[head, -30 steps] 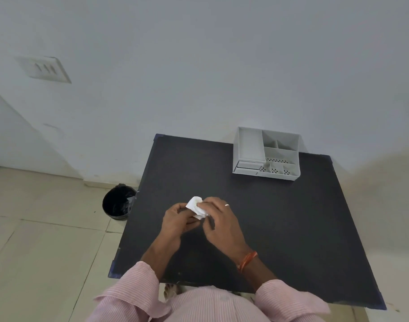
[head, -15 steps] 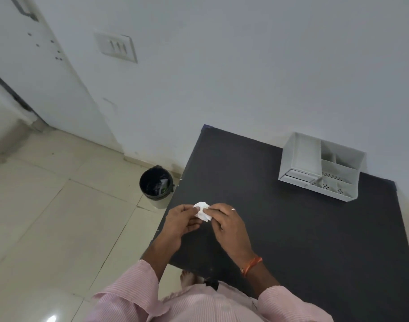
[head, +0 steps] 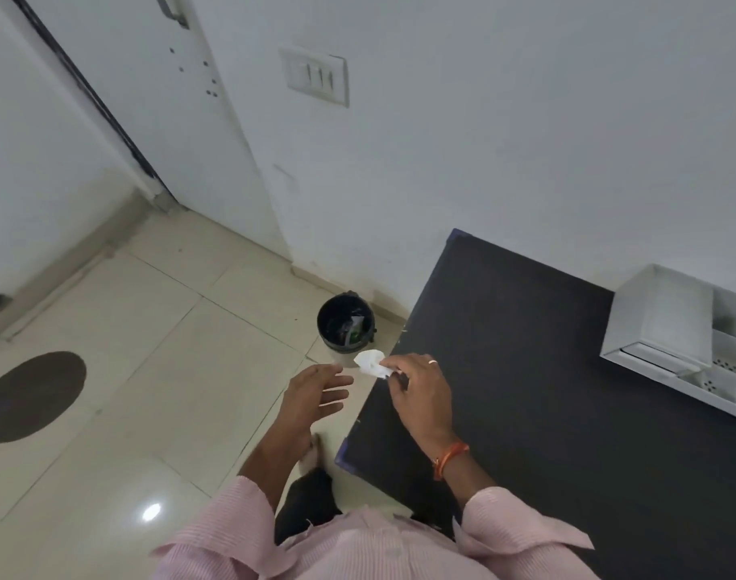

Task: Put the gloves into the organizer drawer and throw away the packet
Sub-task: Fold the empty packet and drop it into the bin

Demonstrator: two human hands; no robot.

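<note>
My right hand [head: 418,391] pinches a crumpled white packet [head: 371,362] at the left edge of the black table [head: 525,391]. The packet hangs just past that edge, a short way nearer than the black bin [head: 346,328] on the floor. My left hand [head: 314,391] floats over the floor left of the packet, fingers spread and holding nothing. The white organizer [head: 667,324] stands at the table's far right, its drawer front [head: 650,357] pushed in. No gloves are visible.
The bin holds some dark scraps and a green wrapper. A white door [head: 106,98] and a switch plate [head: 314,76] are on the wall beyond. A dark round mat [head: 29,395] lies on the tiled floor at left.
The view has swung left toward the floor and bin. My left hand has let go of the packet and opened. My right hand has carried the packet to the table's left edge.
</note>
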